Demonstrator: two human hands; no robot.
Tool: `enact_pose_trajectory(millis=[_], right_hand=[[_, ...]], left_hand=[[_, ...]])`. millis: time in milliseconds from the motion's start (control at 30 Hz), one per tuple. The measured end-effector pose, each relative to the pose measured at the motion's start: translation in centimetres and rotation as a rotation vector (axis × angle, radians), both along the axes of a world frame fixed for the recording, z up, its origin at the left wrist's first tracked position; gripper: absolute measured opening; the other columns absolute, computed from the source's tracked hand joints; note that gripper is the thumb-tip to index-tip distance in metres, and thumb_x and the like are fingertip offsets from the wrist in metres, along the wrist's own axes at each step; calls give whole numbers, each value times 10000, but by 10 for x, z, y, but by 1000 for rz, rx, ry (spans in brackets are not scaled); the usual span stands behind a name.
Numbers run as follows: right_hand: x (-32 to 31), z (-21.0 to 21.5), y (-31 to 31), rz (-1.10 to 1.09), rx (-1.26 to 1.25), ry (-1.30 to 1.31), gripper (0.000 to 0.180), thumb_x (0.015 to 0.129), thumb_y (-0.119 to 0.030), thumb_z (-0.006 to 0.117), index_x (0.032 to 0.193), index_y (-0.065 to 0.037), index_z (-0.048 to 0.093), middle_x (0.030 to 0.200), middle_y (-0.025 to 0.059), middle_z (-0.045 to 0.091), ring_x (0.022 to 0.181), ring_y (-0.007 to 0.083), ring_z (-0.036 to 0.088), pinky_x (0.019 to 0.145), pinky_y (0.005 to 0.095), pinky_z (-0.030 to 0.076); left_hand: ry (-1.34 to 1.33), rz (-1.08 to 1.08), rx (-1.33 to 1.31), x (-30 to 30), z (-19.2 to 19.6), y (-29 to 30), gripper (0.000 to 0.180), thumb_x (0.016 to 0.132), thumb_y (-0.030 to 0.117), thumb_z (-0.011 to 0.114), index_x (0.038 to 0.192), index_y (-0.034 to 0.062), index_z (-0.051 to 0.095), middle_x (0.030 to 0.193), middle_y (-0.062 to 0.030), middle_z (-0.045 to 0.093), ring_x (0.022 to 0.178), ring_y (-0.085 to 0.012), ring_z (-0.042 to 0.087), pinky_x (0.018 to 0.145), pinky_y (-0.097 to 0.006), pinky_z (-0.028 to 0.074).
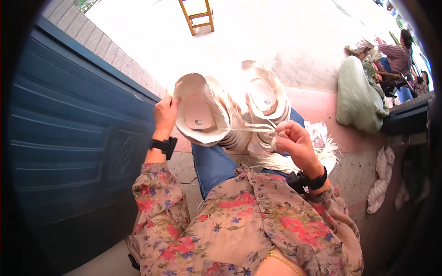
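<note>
Two cream-white shoes stand side by side above my lap, their openings turned up toward me. My left hand point(165, 112) is closed on the rim of the left shoe point(198, 110), with its fingers at the collar. My right hand point(295, 140) pinches a thin white shoelace point(251, 130), which stretches across from the left shoe. Just beyond that hand sits the right shoe point(266, 94), and no finger visibly grips it. A bundle of white laces point(329, 152) with frayed ends lies over my right thigh, partly behind my right hand.
A blue panelled door point(64, 119) stands close on my left. Ahead is a small wooden stool point(200, 20) on the bright ground. To the right are a bulging pale green sack point(357, 94) and a seated person point(393, 55). A twisted white bundle point(381, 179) hangs or lies nearer, at right.
</note>
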State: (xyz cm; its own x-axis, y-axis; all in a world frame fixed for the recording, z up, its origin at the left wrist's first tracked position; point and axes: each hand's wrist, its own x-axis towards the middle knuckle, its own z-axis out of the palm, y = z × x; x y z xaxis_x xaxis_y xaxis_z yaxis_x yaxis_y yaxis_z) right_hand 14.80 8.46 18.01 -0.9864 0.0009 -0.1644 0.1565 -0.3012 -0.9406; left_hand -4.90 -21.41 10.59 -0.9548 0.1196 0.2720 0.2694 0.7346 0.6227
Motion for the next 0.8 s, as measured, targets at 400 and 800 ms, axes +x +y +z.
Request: enact_pose_trajectory(millis=[400,800], right_hand=[[-20,13,-17,107,407,36,188,770,-56,631,954,-29,600,608,-110,303,543,1,290,480,168,240],[-56,20,-50,140,1008,492,370,707,-243,688,971,-2,593,634,65,507,574,200,505,533,313,404]], left_hand=[[58,57,-614,-16,66,19,240,803,233,506,729,39,626,693,-177,615,679,-340,611,587,-409,491],[-147,-568,467,71,126,107,242,846,130,533,636,19,490,553,-4,443,514,-71,419,461,-240,351]])
